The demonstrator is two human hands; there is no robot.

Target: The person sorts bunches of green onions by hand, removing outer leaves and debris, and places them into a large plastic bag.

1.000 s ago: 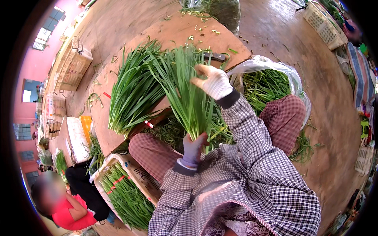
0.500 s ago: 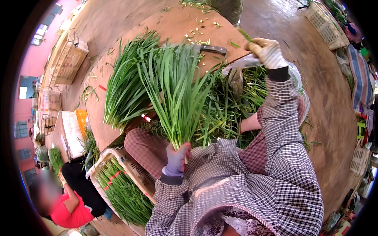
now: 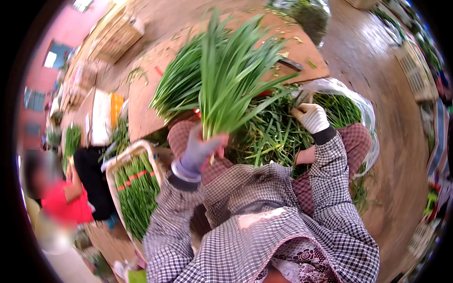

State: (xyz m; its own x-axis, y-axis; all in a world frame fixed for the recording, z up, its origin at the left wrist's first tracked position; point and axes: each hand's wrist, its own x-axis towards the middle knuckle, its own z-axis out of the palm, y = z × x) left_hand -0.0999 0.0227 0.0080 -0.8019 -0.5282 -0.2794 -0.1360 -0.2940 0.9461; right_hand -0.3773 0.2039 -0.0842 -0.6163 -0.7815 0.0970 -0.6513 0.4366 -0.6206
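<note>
My left hand [image 3: 197,152], in a grey-purple glove, is closed round the pale stem ends of a bunch of garlic chives [image 3: 229,89]. The long leaves fan upward, blurred by motion, over the near edge of a brown board [image 3: 145,101]. Behind the bunch, more garlic chives [image 3: 177,82] lie in a pile on that board. My right hand [image 3: 312,118], in a white-and-tan glove, is closed above a heap of loose green leaves [image 3: 271,129] beside a clear plastic bag [image 3: 370,137]. What its fingers hold, if anything, cannot be made out.
A dark-handled knife [image 3: 289,63] and cut stem bits lie on the board. Left of me stands a white crate [image 3: 153,158] of chives bundled with red bands. A person in red [image 3: 71,198] sits farther left. Boxes [image 3: 115,40] stand at the far left.
My right hand has come down from the board's right corner to the leaf heap; the green piece at its fingers no longer shows. My left hand has raised the bunch slightly, and my view has turned.
</note>
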